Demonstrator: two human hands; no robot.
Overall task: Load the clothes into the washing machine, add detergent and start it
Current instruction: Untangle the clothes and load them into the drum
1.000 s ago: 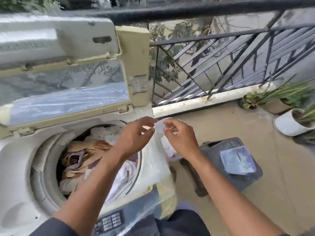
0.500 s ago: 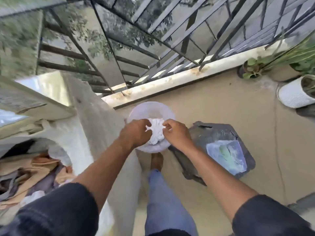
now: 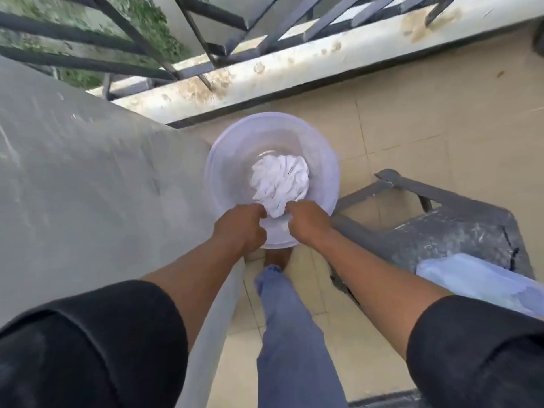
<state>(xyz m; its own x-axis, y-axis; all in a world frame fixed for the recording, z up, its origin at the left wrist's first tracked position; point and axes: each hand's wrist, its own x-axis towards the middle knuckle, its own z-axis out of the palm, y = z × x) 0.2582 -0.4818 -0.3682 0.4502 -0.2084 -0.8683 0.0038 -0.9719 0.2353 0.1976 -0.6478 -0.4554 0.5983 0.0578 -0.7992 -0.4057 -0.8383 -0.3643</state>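
A pale translucent bucket (image 3: 232,160) stands on the tiled floor beside the washing machine's grey side panel (image 3: 97,178). A crumpled white cloth (image 3: 281,179) lies inside it. My left hand (image 3: 240,228) and my right hand (image 3: 307,220) reach down into the bucket, and each pinches the near edge of the cloth. The machine's drum and the clothes in it are out of view.
A dark grey plastic stool (image 3: 459,228) stands to the right of the bucket with a pale blue packet (image 3: 482,281) on its seat. A black metal railing (image 3: 188,33) on a stained white ledge (image 3: 294,66) borders the floor. My leg (image 3: 291,334) stands below the bucket.
The view swung from the open drum down to the floor. Both hands dropped from above the machine's corner into the bucket and closed on the white cloth.
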